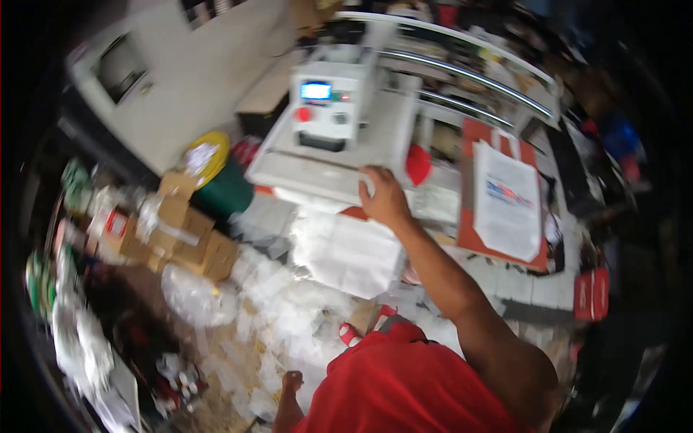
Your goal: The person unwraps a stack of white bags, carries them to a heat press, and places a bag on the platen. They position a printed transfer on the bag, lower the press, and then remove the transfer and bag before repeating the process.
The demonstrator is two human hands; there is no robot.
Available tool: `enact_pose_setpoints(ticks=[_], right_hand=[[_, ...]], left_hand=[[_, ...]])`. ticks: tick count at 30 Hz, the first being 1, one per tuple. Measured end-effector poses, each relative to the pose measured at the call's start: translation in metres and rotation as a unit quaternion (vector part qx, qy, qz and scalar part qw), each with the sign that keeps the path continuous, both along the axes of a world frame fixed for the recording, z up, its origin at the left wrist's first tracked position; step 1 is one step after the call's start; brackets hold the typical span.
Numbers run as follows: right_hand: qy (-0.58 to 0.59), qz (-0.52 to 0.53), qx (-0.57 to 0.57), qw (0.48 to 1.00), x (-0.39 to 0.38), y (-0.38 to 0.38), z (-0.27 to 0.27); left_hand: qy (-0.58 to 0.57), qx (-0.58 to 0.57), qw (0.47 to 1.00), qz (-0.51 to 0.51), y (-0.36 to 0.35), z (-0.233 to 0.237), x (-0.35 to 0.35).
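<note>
My right hand (384, 197) reaches forward to the front right edge of a white heat press (321, 173). Its fingers rest on the edge, with the thumb apart, and nothing is held. A control box (325, 108) with a lit blue screen and a red button sits on top of the press. Below the press's front edge hangs a white bag (346, 249). Low beside my body, my left hand (292, 380) is curled closed with no object visible in it. On a red-brown platen (465, 209) at the right lies a white tote bag (507, 198) with blue and red print.
Two metal rails (469, 76) run behind the press. A green bin (224, 189) with a yellow rim stands to its left. Cardboard boxes (180, 227) are stacked nearby, and plastic wrapping (271, 303) litters the floor. A red box (592, 294) sits at the far right.
</note>
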State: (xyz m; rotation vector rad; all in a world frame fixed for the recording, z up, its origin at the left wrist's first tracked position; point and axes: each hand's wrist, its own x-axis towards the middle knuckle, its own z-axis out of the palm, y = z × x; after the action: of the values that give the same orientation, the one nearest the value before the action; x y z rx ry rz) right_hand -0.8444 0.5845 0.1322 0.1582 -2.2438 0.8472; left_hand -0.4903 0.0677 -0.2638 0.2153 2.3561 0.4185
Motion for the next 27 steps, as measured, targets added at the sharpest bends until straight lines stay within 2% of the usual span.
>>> enact_pose_setpoints(ticks=[1, 2, 3, 5, 6, 7, 8, 9, 11, 12, 13, 14, 17, 19, 20, 23, 24, 26, 27], right_hand=[[-0.023, -0.019, 0.005, 1.0, 0.032, 0.021, -0.006], [-0.045, -0.037, 0.006, 0.998, 0.063, 0.044, -0.015], [-0.047, -0.072, 0.007, 0.996, 0.091, 0.07, -0.03], [-0.054, -0.124, -0.052, 0.989, 0.144, 0.134, -0.069], [-0.069, -0.186, -0.039, 0.979, 0.169, 0.167, -0.079], [-0.086, -0.246, -0.028, 0.965, 0.194, 0.2, -0.088], [-0.086, -0.275, -0.066, 0.955, 0.213, 0.233, -0.092], [-0.083, -0.303, -0.104, 0.944, 0.232, 0.266, -0.096], [-0.051, -0.354, -0.042, 0.933, 0.248, 0.335, -0.095], [-0.102, -0.397, -0.01, 0.912, 0.249, 0.37, -0.091], [-0.105, -0.395, -0.006, 0.913, 0.244, 0.404, -0.09], [-0.09, -0.395, 0.013, 0.914, 0.24, 0.433, -0.091], [-0.118, -0.413, -0.029, 0.902, 0.201, 0.514, -0.109], [-0.152, -0.412, -0.02, 0.898, 0.173, 0.557, -0.12], [-0.183, -0.416, -0.009, 0.891, 0.165, 0.566, -0.119], [-0.24, -0.418, 0.041, 0.875, 0.148, 0.592, -0.139], [-0.259, -0.418, 0.068, 0.868, 0.145, 0.602, -0.151], [-0.246, -0.393, 0.052, 0.884, 0.141, 0.614, -0.163], [-0.248, -0.392, 0.027, 0.886, 0.139, 0.621, -0.17]], left_hand=[[0.051, -0.018, 0.991, -0.126, 0.002, 0.007, 0.0], [0.084, -0.025, 0.975, -0.203, 0.004, 0.012, 0.0], [0.087, 0.0, 0.969, -0.232, 0.001, -0.01, -0.005], [0.094, 0.05, 0.951, -0.29, 0.026, 0.001, -0.02], [0.047, 0.036, 0.97, -0.237, 0.022, -0.004, -0.028], [-0.021, 0.043, 0.99, -0.136, 0.03, -0.009, -0.042], [-0.092, 0.071, 0.993, 0.012, 0.044, -0.006, -0.055], [-0.161, 0.125, 0.959, 0.198, 0.063, 0.004, -0.066], [-0.227, 0.169, 0.872, 0.4, 0.096, 0.012, -0.096], [-0.15, 0.144, 0.904, 0.375, 0.13, 0.033, -0.104], [-0.159, 0.159, 0.91, 0.348, 0.151, 0.04, -0.116], [-0.092, 0.136, 0.92, 0.357, 0.176, 0.045, -0.119], [-0.077, 0.159, 0.92, 0.351, 0.243, 0.065, -0.127], [-0.03, 0.185, 0.936, 0.3, 0.277, 0.077, -0.117], [-0.03, 0.181, 0.934, 0.306, 0.281, 0.073, -0.109], [0.012, 0.1, 0.985, 0.138, 0.281, 0.06, -0.081], [0.012, 0.096, 0.984, 0.147, 0.279, 0.059, -0.068], [-0.066, 0.026, 0.967, 0.243, 0.275, 0.063, -0.04], [-0.029, 0.047, 0.964, 0.258, 0.27, 0.063, -0.023]])
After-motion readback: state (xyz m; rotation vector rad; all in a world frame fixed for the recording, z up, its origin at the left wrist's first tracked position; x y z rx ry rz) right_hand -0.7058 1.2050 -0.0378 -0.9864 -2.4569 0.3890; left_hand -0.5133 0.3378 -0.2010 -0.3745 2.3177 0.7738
